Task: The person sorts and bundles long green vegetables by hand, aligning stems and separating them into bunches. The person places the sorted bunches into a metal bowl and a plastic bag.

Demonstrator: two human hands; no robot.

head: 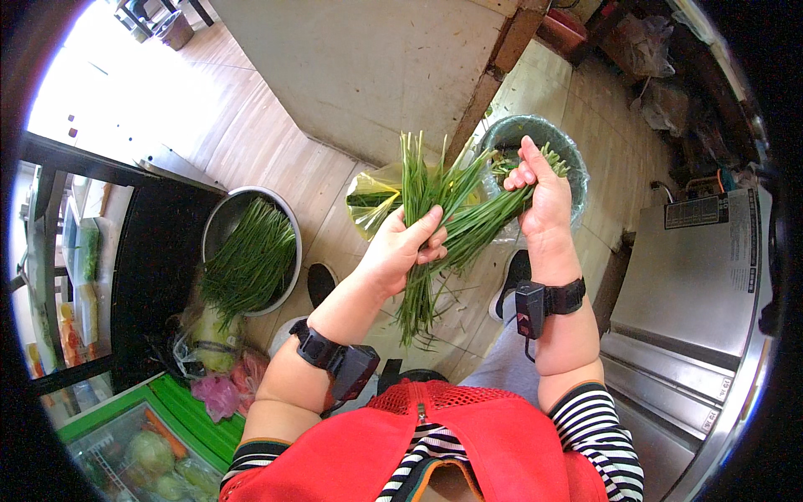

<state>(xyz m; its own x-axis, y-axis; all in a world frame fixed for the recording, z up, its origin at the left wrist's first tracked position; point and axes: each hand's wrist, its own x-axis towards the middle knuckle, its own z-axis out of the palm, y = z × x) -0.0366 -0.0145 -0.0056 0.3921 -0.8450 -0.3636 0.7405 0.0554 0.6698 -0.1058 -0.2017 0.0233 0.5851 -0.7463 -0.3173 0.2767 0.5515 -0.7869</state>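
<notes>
My left hand (401, 245) is closed around a bunch of Chinese chives (414, 169), their pale cut ends up and leaf tips hanging down. In my right hand (542, 194) is a second bunch of chives (486, 232), its stem ends poking out at the top right and its leaves slanting down to the left. The two bunches cross near my left fingers. Behind my right hand stands a bin lined with a clear plastic bag (574, 163), with green scraps inside. A yellow plastic bag (370, 216) holding more greens lies behind my left hand.
A metal basin (297, 276) of chives stands on the tiled floor at left. Bagged vegetables (216, 339) lie beside a green-framed chest (188, 401) containing produce. A stainless steel cabinet (696, 263) is at right, a pale panel (376, 69) ahead.
</notes>
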